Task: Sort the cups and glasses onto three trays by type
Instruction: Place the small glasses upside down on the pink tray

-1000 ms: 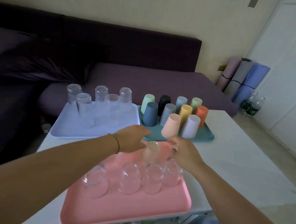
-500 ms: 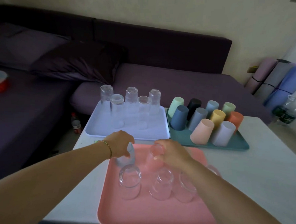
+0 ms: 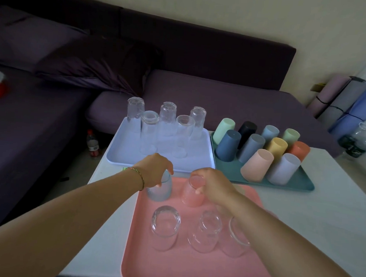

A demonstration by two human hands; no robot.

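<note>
Clear glass [image 3: 235, 236] half behind forearm [image 3: 264, 223]

Pink tray [image 3: 192, 272]: five short clear glasses [image 3: 165, 226] inverted; lavender tray [image 3: 121, 156]: five tall glasses [image 3: 167, 120] inverted; teal tray [image 3: 292, 184]: ten coloured plastic cups [image 3: 257, 167] inverted.

A second ago both hands were over the far edge of the pink tray [image 3: 192, 272] with one glass between them. Now the left hand [image 3: 155, 168] has set a short glass [image 3: 159, 190] upside down at the tray's far left corner, and the right hand [image 3: 213, 185] grips another glass [image 3: 193, 191] just beside it.
</note>
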